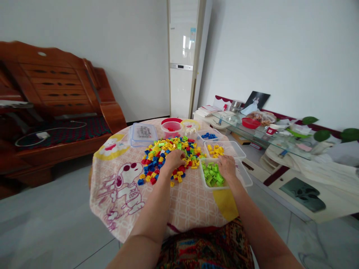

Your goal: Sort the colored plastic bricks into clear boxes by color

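Note:
A heap of mixed toy building bricks [153, 164] in yellow, blue, red and green lies on the cloth-covered round table [190, 209]. My left hand [174, 160] reaches into the right part of this heap, its fingers bent together; what they hold, if anything, is hidden. At the right, my right hand [226, 166] is over the near clear plastic box [246, 179], beside the green bricks [211, 173] in it. Its fingers point down and curl, and their tips are hard to see. Just behind, yellow bricks [215, 150] lie in another clear box [237, 148].
Blue bricks [209, 136] fill part of a back container. A pink tub [171, 129] holds red pieces, with white bricks [190, 130] beside it. A clear lid [143, 133] lies back left. A cluttered glass-topped cabinet [280, 140] stands right; a wooden bench [58, 93] stands left.

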`<state>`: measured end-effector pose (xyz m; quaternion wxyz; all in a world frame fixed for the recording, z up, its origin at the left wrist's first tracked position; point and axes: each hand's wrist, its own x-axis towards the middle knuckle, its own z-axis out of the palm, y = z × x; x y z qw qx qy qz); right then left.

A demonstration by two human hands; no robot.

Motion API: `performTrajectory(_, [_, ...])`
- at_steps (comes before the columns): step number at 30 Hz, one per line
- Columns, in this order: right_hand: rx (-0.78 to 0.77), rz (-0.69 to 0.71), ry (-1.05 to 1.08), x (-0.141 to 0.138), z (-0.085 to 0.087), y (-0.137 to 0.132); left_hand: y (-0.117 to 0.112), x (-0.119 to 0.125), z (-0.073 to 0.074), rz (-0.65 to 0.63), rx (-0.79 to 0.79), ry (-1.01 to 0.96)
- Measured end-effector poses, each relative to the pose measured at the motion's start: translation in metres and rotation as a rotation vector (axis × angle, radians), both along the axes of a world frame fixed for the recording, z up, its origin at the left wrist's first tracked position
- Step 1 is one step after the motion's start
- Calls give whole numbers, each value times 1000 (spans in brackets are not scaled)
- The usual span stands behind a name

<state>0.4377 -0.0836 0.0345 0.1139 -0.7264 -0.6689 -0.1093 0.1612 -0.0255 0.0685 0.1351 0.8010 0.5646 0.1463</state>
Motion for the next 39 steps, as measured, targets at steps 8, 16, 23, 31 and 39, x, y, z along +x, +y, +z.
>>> performTrajectory(8, [-5,-1,-2,-1,1,0,1,12,-8,-24,54,17])
performTrajectory(16, [6,-13,5,-1,2,-1,14,20,-16,8,77,-485])
performTrajectory(23, [15,-1,-2,-1,2,-1,33,94,-24,-250,-105,-910])
performTrajectory(31, [9,-8,17,-3,4,-3,16,62,-20,-112,110,-632])
performTrajectory(39, [2,-15,23,-3,4,-3,4,-22,9,305,123,-180])
